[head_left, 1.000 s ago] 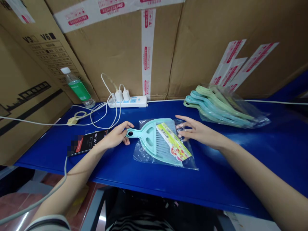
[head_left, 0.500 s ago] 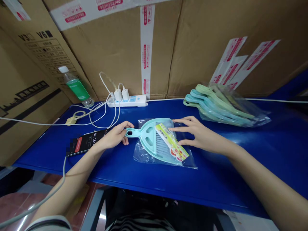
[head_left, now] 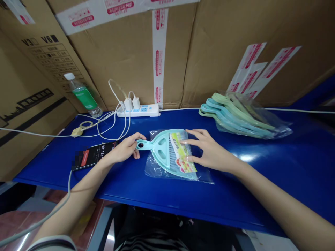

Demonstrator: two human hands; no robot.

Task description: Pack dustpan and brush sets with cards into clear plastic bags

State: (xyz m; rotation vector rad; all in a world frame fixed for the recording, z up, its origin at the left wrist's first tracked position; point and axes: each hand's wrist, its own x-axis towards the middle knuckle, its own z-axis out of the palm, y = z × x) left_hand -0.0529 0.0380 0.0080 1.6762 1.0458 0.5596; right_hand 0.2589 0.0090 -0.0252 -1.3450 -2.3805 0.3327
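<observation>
A light-blue dustpan [head_left: 159, 148] with a small brush lies flat in a clear plastic bag [head_left: 154, 170], its handle towards the left. The fingers of my left hand [head_left: 128, 147] are closed round the end of that handle. Over the bag's right part, my right hand [head_left: 206, 148] has its fingers spread, the tips touching the plastic above a yellow-green printed card [head_left: 184, 153]. The card sits upright across the brush bristles, inside the bag.
More green and blue dustpans [head_left: 235, 113] in plastic are piled at the back right. A phone [head_left: 92, 157] lies by my left forearm. Behind stand a power strip [head_left: 142, 110] with tangled white cables, a bottle [head_left: 85, 97] and large cardboard boxes [head_left: 125, 55].
The printed card has shifted left and turned more upright under my right fingers. My right hand has moved slightly left; my left hand stays on the handle.
</observation>
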